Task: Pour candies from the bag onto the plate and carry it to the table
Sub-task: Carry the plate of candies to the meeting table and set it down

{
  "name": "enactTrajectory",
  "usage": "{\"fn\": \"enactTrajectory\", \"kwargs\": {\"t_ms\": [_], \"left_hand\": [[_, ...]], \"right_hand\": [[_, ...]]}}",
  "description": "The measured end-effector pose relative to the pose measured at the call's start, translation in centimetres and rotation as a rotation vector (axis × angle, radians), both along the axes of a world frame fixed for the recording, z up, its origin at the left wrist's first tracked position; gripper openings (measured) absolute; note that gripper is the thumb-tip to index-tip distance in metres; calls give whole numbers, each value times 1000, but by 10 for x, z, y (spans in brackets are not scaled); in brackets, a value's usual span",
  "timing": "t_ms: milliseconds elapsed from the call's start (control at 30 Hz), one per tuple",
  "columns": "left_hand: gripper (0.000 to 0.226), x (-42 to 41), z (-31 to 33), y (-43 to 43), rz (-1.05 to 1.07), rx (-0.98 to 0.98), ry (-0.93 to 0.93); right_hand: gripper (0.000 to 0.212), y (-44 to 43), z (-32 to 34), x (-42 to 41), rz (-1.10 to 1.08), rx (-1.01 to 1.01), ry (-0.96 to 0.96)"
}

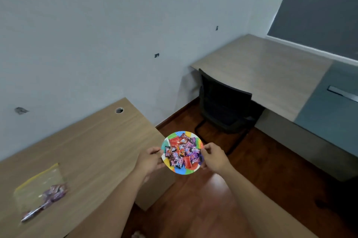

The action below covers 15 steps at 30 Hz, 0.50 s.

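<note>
— Desks either side: the near desk point(100, 146) with the bag point(38, 189) lying on it, the long table point(261, 71) well ahead. Where's the plate?

— Plate point(182, 152) is in mid-air over the floor, candies point(183, 153) heaped loose. Looks light, thin, easily tipped.

— Grip?

— Left hand point(150, 160) and right hand point(214, 157) pinch opposite rims, arms outstretched, plate about level.

Rainbow-rimmed plate point(170, 168), red and purple candies point(182, 152), yellow-zipped clear bag point(36, 185), black chair point(224, 106)
</note>
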<state>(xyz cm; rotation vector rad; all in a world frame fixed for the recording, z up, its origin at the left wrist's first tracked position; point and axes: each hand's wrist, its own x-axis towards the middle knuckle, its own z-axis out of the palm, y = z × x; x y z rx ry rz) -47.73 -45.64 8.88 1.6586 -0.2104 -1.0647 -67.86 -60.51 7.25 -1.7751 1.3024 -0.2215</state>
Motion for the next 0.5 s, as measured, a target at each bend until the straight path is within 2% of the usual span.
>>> {"fn": "enactTrajectory", "kwargs": {"t_ms": [133, 267, 500], "left_hand": [[9, -46, -4, -39, -130, 17, -4], [19, -87, -10, -82, -263, 53, -32], [19, -154, -17, -168, -448, 41, -36]], "right_hand": [[17, -18, 0, -60, -127, 28, -10], [18, -31, 2, -117, -239, 41, -25], [17, -72, -5, -202, -422, 44, -72]]}}
